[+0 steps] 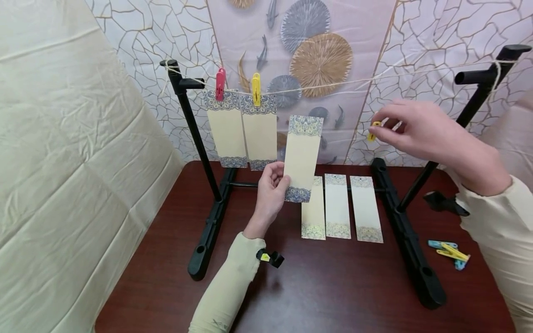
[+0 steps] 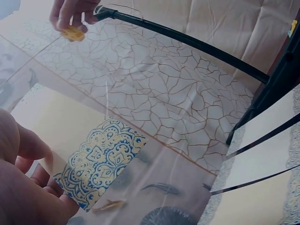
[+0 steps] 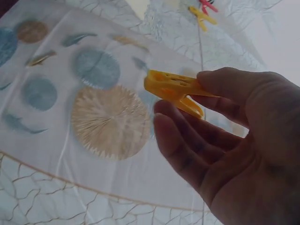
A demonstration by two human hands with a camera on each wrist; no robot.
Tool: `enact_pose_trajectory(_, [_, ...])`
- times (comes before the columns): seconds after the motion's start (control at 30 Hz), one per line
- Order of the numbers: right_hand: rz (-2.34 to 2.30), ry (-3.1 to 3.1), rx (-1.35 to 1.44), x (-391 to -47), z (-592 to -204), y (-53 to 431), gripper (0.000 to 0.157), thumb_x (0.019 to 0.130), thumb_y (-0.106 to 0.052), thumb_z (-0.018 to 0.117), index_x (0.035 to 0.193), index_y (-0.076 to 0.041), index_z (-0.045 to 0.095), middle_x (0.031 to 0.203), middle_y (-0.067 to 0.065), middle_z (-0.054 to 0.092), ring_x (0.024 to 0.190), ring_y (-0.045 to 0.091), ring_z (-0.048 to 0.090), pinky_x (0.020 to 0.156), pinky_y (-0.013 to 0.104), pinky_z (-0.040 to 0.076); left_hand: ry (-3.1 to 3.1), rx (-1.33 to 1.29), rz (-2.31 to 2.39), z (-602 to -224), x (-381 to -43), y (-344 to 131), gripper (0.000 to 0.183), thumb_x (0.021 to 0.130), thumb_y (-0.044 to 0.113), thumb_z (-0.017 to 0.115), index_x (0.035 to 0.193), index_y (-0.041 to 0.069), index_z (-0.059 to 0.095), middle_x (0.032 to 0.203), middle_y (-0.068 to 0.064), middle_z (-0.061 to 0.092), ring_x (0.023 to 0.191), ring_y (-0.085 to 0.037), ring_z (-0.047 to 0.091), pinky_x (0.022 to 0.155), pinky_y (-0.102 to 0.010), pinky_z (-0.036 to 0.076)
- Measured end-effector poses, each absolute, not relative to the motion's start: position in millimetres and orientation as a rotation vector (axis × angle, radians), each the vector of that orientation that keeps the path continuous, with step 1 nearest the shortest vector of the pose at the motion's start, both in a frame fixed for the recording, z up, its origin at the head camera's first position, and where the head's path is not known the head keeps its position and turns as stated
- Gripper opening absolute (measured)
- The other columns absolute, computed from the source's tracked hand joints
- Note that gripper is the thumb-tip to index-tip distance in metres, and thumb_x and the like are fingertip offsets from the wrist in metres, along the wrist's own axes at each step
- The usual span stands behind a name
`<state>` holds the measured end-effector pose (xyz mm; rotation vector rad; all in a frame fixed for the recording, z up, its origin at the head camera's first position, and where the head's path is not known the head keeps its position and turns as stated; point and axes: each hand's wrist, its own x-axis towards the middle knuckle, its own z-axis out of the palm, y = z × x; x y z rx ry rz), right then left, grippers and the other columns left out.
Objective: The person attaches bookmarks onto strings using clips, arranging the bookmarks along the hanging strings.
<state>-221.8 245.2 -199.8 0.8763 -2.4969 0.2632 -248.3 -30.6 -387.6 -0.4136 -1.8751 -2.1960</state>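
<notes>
My left hand [image 1: 270, 192] pinches a cream card [image 1: 301, 157] with patterned bands by its lower left edge. The card is raised above the table, its top below the string [image 1: 333, 85]. In the left wrist view, the thumb lies on the face of the card [image 2: 101, 159]. My right hand [image 1: 420, 132] holds a yellow clothespin [image 3: 173, 86] between thumb and fingers, near the right post. From the string hang two similar cards, one [image 1: 228, 134] under a red clothespin [image 1: 220, 84], the other [image 1: 260, 134] under a yellow clothespin [image 1: 256, 89].
Three cards lie on the brown table [image 1: 316, 291], the rightmost card [image 1: 366, 208] close to the black stand's right foot [image 1: 408, 240]. Blue and yellow clothespins [image 1: 451, 252] sit in a small heap on the right. The stand's left post [image 1: 195, 134] rises beside the hanging cards.
</notes>
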Motion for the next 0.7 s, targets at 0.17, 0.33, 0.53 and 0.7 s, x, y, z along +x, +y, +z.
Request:
enact_pose_trajectory(0.17, [0.329, -2.357, 0.96, -224, -189, 231, 0.012, 0.082, -0.006, 0.076, 0.092, -0.011, 0.072, 0.085, 0.003, 0.069, 0.074, -0.001, 0.058, 0.064, 0.006, 0.041, -1.859, -0.44, -2.175, -380, -250, -34, 0.031, 0.093, -0.006, 0.053, 0.123, -0.005, 0.049, 0.102, -0.012, 0.058, 0.088, -0.015, 0.055, 0.075, -0.021, 0.044])
enact_pose_trajectory(0.33, [0.39, -2.278, 0.976, -229, -179, 217, 0.01, 0.084, -0.006, 0.076, 0.093, -0.009, 0.072, 0.086, 0.003, 0.069, 0.08, -0.018, 0.046, 0.066, 0.005, 0.039, -1.838, -0.437, -2.182, -374, -250, -33, 0.032, 0.092, -0.007, 0.053, 0.124, -0.005, 0.049, 0.101, -0.008, 0.058, 0.087, -0.013, 0.055, 0.075, -0.02, 0.045])
enact_pose_trajectory(0.53, [0.464, -2.295, 0.902, -235, -171, 203, 0.017, 0.087, -0.012, 0.074, 0.103, -0.009, 0.071, 0.089, 0.006, 0.072, 0.076, -0.024, 0.044, 0.067, 0.004, 0.038, -1.826, -0.454, -2.163, -371, -251, -32, 0.032, 0.092, -0.006, 0.052, 0.124, -0.003, 0.049, 0.1, -0.006, 0.058, 0.086, -0.011, 0.055, 0.074, -0.02, 0.044])
enact_pose_trajectory(0.7, [0.615, -2.35, 0.781, -241, -165, 190, 0.042, 0.088, -0.02, 0.074, 0.128, -0.012, 0.061, 0.101, 0.01, 0.073, 0.072, -0.02, 0.05, 0.069, 0.005, 0.04, -1.811, -0.46, -2.157, -370, -253, -31, 0.032, 0.092, -0.005, 0.052, 0.124, -0.002, 0.05, 0.1, -0.005, 0.058, 0.086, -0.009, 0.055, 0.074, -0.02, 0.044])
